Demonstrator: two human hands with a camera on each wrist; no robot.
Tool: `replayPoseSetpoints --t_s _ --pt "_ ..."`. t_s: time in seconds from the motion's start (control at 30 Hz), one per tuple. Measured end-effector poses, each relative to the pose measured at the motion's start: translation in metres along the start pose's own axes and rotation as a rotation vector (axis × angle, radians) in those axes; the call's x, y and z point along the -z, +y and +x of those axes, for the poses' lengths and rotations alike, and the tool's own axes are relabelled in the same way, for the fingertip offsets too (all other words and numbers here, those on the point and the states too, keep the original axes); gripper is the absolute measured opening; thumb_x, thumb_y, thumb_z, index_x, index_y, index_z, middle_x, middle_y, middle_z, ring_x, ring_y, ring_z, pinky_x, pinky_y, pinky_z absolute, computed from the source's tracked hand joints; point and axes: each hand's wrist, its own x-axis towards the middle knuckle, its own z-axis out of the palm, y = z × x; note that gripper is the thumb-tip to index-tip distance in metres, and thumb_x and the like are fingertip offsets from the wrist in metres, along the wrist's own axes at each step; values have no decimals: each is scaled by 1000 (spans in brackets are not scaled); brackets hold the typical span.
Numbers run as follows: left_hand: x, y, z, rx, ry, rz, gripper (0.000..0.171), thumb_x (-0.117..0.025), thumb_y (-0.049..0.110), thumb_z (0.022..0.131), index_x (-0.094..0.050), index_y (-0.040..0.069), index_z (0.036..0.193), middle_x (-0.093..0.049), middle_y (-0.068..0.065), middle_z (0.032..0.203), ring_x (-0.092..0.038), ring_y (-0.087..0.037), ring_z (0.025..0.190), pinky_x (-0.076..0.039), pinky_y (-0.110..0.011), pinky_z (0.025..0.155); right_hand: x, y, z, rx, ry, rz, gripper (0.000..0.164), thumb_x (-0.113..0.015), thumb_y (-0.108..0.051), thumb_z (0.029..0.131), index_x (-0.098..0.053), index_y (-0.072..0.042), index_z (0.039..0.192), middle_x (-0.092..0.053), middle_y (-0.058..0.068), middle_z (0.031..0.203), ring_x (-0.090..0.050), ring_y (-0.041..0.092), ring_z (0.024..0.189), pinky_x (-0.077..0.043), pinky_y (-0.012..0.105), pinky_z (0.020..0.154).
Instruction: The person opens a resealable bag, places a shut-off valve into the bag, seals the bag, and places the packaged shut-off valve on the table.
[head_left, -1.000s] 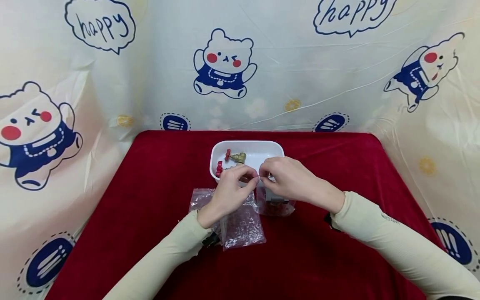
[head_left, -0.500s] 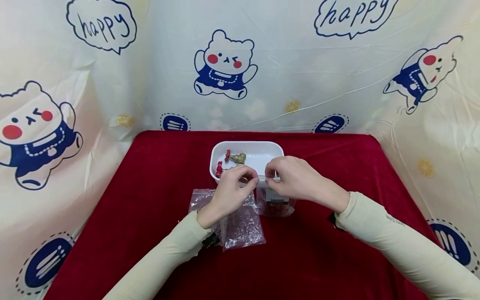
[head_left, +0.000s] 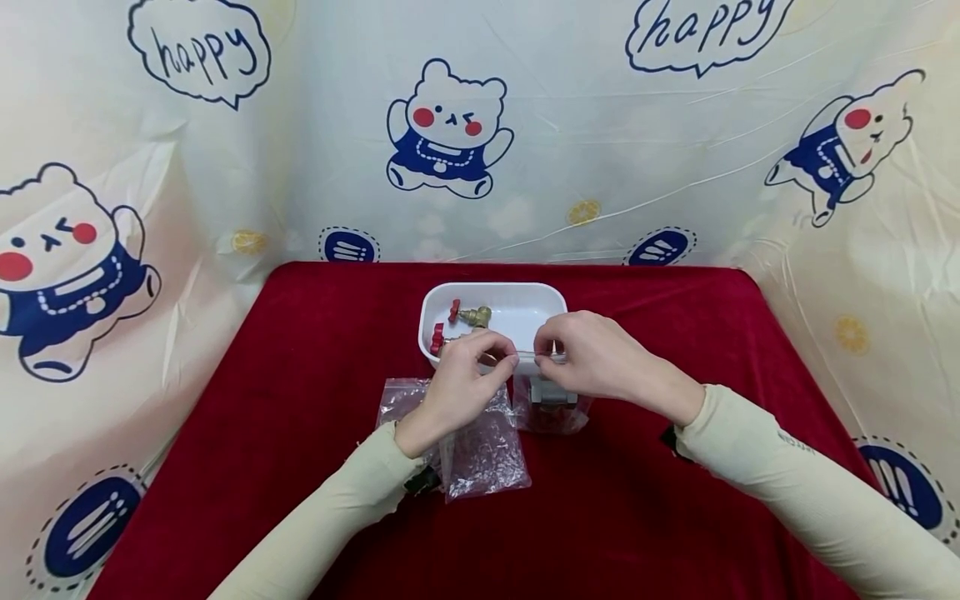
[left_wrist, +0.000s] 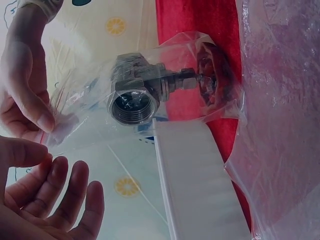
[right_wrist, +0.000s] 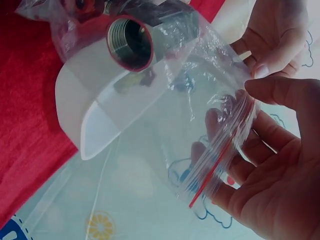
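Observation:
A clear zip bag (right_wrist: 195,107) with a red line along its mouth hangs upright between my hands in front of the tray. Inside it sits a grey metal valve (left_wrist: 132,90) with a threaded opening and a dark red handwheel (left_wrist: 212,77). My left hand (head_left: 468,375) pinches one corner of the bag's mouth between thumb and forefinger. A short way to the right, my right hand (head_left: 592,354) pinches the same zip strip, its other fingers lying behind the plastic in the right wrist view. The mouth looks pressed flat; whether it is sealed I cannot tell.
Behind the hands stands a white tray (head_left: 525,288) holding brass valves (head_left: 476,317) with red handwheels. Flattened plastic bags (head_left: 487,454) lie on the red cloth (head_left: 637,517) under my left forearm. A printed curtain (head_left: 585,133) encloses the table's back and sides.
My right hand has slid rightward along the bag's mouth, widening the gap between the hands, then moved only slightly. My left hand has stayed in place.

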Motion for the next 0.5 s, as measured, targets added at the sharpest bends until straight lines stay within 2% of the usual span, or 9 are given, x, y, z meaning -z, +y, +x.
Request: replayPoseSetpoints --t_s 0.17,0.3,0.5 --pt "0 1 0 6 4 0 8 -71 2 95 -73 8 92 -72 0 92 -67 -14 87 -61 -43 77 1 2 -3 -7 -8 3 8 -76 -10 88 -75 -16 83 -62 -11 75 -53 11 67 -49 31 62" --pt "0 1 0 3 2 -9 7 -71 3 96 -74 8 93 -72 0 92 -67 -14 87 -61 -46 77 1 3 -4 18 9 10 8 -76 -9 88 -75 -16 83 -64 -11 76 -53 10 67 -50 31 63" --pt "0 3 0 7 -1 -7 7 -70 3 95 -73 8 93 -71 0 92 -67 -14 87 -61 -45 78 2 5 -6 21 11 -25 7 -77 -11 88 -75 -17 84 -63 -12 76 -53 10 68 -49 31 62"
